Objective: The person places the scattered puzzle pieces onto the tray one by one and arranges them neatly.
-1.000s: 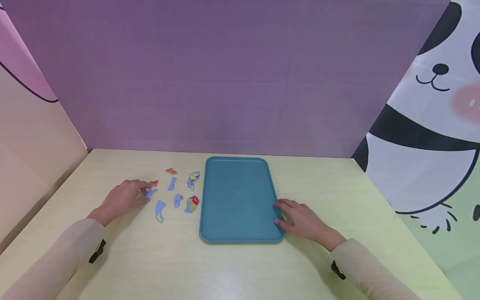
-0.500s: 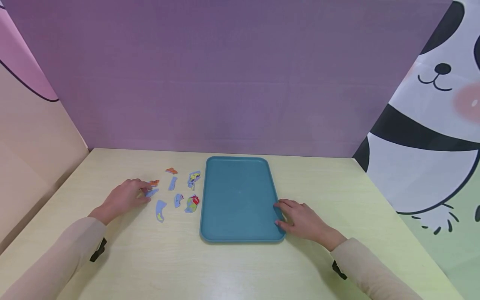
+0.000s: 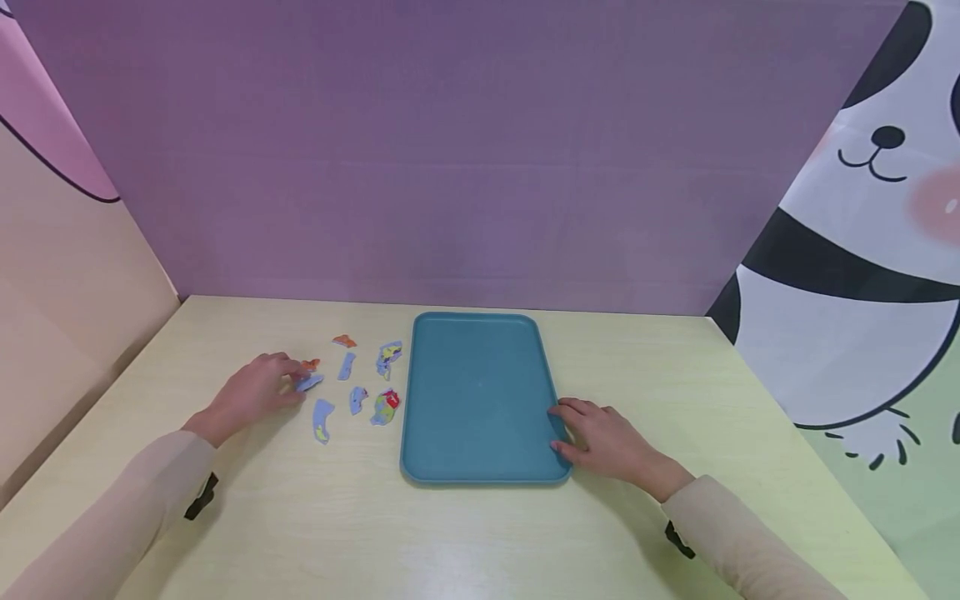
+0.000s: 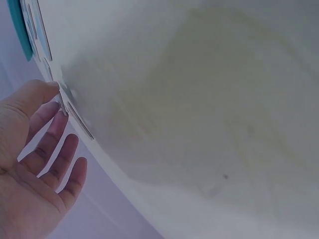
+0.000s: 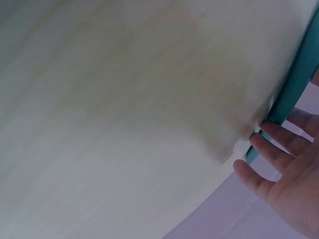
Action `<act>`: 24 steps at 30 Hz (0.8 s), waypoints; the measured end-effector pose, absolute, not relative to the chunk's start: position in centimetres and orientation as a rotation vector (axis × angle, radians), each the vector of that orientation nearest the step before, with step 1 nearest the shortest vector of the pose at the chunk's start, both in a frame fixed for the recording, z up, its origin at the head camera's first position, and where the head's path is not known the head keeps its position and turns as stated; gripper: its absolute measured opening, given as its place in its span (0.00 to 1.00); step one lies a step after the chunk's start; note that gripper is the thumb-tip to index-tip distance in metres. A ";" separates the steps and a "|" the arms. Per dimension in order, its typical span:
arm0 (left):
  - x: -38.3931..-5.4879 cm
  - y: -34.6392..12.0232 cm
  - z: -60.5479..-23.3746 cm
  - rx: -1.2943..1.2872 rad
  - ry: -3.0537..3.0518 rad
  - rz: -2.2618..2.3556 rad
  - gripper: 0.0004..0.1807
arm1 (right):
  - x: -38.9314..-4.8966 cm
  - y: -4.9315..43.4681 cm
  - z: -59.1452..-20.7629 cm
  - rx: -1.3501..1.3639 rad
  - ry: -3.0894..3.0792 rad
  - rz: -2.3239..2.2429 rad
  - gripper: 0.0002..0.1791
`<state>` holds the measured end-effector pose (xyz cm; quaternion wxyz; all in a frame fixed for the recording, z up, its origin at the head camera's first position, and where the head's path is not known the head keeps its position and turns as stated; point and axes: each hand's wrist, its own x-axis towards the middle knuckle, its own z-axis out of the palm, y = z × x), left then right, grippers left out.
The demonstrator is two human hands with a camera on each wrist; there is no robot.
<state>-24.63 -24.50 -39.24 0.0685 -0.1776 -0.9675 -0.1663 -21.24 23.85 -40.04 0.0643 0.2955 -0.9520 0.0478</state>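
My left hand (image 3: 257,392) pinches a flat blue puzzle piece (image 3: 309,382) between thumb and fingertips at the table's left. In the left wrist view the thin piece (image 4: 62,103) shows edge-on, the ring and little fingers spread away from it. Just behind lies an orange puzzle piece (image 3: 310,365), partly covered by the fingers. Several more pieces lie to the right, among them a blue one with yellow (image 3: 322,420) and one with red and green (image 3: 386,407). My right hand (image 3: 603,437) rests its fairly straight fingers and thumb on the right rim of a teal tray (image 3: 480,392).
The pale wooden table (image 3: 465,542) meets a purple backdrop (image 3: 465,167) at its far edge. A panda-printed panel (image 3: 862,350) stands on the right, a beige and pink one (image 3: 67,275) on the left. The tray's left rim runs close beside the nearest pieces.
The blue piece in the left hand has shifted slightly right and turned, its right end now tilted up a little. The right hand and tray stay in place.
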 end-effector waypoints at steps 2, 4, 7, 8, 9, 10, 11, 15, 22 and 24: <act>-24.7 -24.4 -39.2 -0.538 -2.908 -0.515 0.17 | -21.2 23.8 -40.0 0.895 -2.869 0.142 0.25; -24.8 -24.3 -39.2 -0.545 -2.899 -0.523 0.17 | -21.2 23.9 -40.0 0.901 -2.866 0.136 0.25; -25.0 -24.0 -39.1 -0.565 -2.886 -0.527 0.17 | -21.2 23.9 -39.9 0.901 -2.870 0.131 0.25; -25.0 -23.8 -39.1 -0.574 -2.882 -0.520 0.16 | -21.2 23.9 -39.8 0.901 -2.870 0.129 0.25; -25.1 -23.7 -39.0 -0.581 -2.879 -0.518 0.16 | -21.2 23.9 -39.8 0.901 -2.871 0.128 0.25; -25.1 -23.5 -39.0 -0.585 -2.876 -0.516 0.16 | -21.2 23.9 -39.8 0.901 -2.871 0.127 0.25; -25.2 -23.4 -39.0 -0.589 -2.874 -0.520 0.16 | -21.2 23.9 -39.8 0.902 -2.871 0.127 0.25; -25.3 -22.7 -39.0 -0.606 -2.857 -0.532 0.16 | -21.2 23.8 -39.7 0.902 -2.877 0.122 0.25; -25.5 -21.3 -38.9 -0.636 -2.817 -0.523 0.17 | -21.2 23.7 -39.7 0.891 -2.890 0.130 0.26; -25.6 -20.9 -38.9 -0.638 -2.826 -0.518 0.17 | -21.2 23.7 -39.7 0.888 -2.895 0.133 0.26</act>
